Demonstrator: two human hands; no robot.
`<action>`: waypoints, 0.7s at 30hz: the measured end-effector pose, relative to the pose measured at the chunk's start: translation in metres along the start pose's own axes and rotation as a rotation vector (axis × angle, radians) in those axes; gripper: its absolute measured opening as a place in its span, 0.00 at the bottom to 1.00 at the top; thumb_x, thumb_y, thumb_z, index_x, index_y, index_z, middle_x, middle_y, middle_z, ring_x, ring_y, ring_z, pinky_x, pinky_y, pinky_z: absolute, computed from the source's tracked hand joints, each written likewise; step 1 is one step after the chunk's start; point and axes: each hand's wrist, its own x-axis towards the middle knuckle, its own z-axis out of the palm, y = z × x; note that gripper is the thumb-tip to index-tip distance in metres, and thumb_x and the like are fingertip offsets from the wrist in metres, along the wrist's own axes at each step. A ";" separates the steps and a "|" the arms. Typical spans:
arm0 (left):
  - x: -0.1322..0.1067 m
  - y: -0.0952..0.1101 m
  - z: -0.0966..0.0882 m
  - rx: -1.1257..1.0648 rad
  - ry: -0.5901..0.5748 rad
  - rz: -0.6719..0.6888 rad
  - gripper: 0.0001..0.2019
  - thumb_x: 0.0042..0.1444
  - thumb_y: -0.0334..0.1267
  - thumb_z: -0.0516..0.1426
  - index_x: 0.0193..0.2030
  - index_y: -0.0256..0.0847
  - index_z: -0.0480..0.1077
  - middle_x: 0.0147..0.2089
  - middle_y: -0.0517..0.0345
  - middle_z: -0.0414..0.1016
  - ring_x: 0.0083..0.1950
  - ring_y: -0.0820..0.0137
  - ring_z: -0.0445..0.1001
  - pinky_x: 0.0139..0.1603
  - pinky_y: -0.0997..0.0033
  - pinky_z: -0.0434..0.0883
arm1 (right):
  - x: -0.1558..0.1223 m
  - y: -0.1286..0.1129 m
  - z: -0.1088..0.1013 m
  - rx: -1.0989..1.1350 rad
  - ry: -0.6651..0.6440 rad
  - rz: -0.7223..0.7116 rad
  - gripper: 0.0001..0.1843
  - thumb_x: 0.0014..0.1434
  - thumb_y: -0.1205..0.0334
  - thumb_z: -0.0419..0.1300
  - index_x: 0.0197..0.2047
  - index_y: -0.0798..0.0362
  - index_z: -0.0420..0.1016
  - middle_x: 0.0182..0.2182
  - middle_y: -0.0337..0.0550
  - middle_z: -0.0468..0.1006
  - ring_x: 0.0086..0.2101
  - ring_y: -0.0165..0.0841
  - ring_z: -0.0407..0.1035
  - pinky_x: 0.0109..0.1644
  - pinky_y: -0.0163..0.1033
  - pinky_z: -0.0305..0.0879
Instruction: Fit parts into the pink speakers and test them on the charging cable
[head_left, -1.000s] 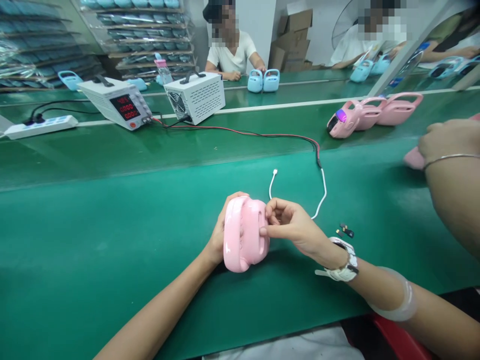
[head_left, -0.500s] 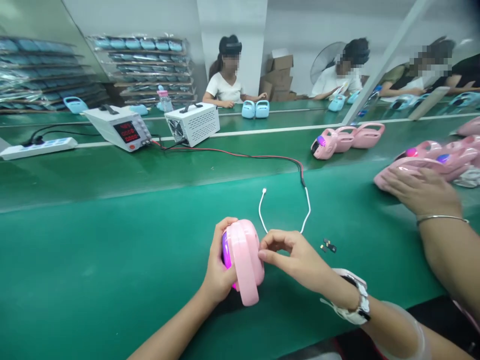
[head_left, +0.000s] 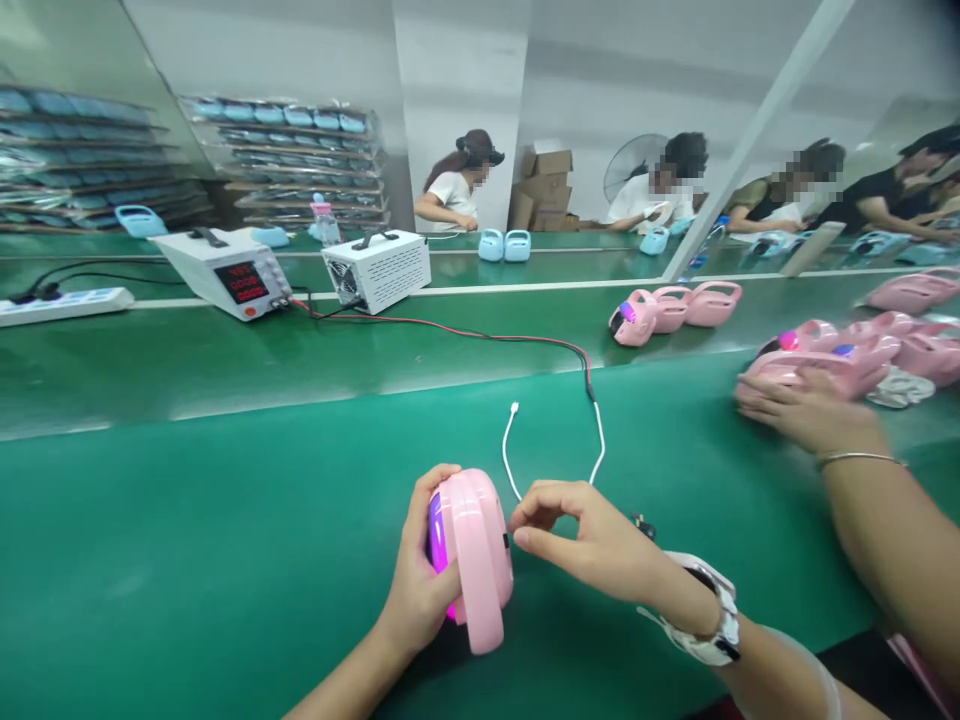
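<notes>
My left hand (head_left: 420,575) is wrapped round a pink portable speaker (head_left: 480,570) with a broad carrying handle, held tilted above the green table. Purple light glows from its left face. A small dark spot, a slot or an inserted piece, shows on its right side. Close beside that spot, my right hand (head_left: 581,540) has thumb and forefinger nearly together in a pinch; whether anything is between the tips I cannot tell. Behind my right hand lies a white cable (head_left: 598,440) with a small plug. Small dark pieces (head_left: 643,525) lie partly hidden behind my right wrist.
A power supply (head_left: 225,275) with red digits and a white vented box (head_left: 377,270) stand at back left. Pink speakers (head_left: 679,310) stand at right, more under another person's hand (head_left: 825,410). Several people sit opposite near blue speakers (head_left: 504,246). Racks (head_left: 300,150) hold more.
My right fingertips have come slightly away from the speaker's side, where a dark spot now shows. My left hand keeps its hold. The view has tilted up a little, and a person opposite has turned.
</notes>
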 end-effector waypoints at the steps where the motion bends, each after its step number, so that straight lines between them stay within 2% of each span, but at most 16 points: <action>1: -0.001 0.003 0.001 -0.002 0.011 -0.002 0.29 0.48 0.44 0.65 0.57 0.47 0.63 0.56 0.55 0.66 0.52 0.61 0.71 0.52 0.68 0.69 | 0.000 0.000 0.004 0.007 -0.017 0.009 0.08 0.54 0.57 0.61 0.31 0.53 0.76 0.31 0.43 0.77 0.33 0.36 0.68 0.42 0.41 0.64; 6: -0.005 0.009 0.002 0.009 -0.013 0.046 0.29 0.50 0.41 0.64 0.58 0.49 0.61 0.55 0.57 0.67 0.46 0.67 0.72 0.46 0.72 0.71 | 0.003 0.005 0.021 0.097 -0.048 0.035 0.08 0.54 0.58 0.60 0.29 0.54 0.74 0.29 0.43 0.77 0.32 0.34 0.68 0.40 0.40 0.65; 9: -0.007 0.008 0.000 0.027 -0.033 0.093 0.30 0.51 0.42 0.64 0.60 0.52 0.60 0.56 0.58 0.67 0.45 0.69 0.73 0.45 0.75 0.72 | 0.002 0.004 0.020 0.081 -0.021 -0.015 0.07 0.55 0.60 0.58 0.29 0.53 0.73 0.29 0.43 0.76 0.31 0.34 0.68 0.38 0.38 0.65; 13: -0.005 0.004 -0.003 0.034 0.004 0.140 0.28 0.53 0.48 0.63 0.60 0.52 0.61 0.57 0.59 0.66 0.48 0.69 0.73 0.47 0.77 0.71 | -0.011 0.012 -0.011 -0.073 0.101 -0.020 0.10 0.56 0.57 0.56 0.29 0.53 0.73 0.29 0.43 0.77 0.33 0.35 0.70 0.39 0.39 0.66; 17: -0.003 -0.002 -0.005 0.047 0.055 0.086 0.29 0.51 0.44 0.64 0.59 0.53 0.63 0.56 0.61 0.68 0.47 0.70 0.73 0.46 0.79 0.71 | -0.039 0.049 -0.055 -0.332 0.329 0.187 0.15 0.54 0.50 0.55 0.26 0.52 0.74 0.25 0.45 0.77 0.27 0.36 0.68 0.33 0.40 0.63; 21: -0.002 -0.006 -0.005 -0.009 0.090 0.011 0.29 0.49 0.45 0.65 0.58 0.51 0.64 0.57 0.61 0.69 0.49 0.68 0.73 0.46 0.77 0.72 | -0.060 0.086 -0.072 -0.465 0.439 0.342 0.18 0.51 0.46 0.54 0.23 0.52 0.73 0.20 0.46 0.75 0.23 0.36 0.65 0.27 0.40 0.59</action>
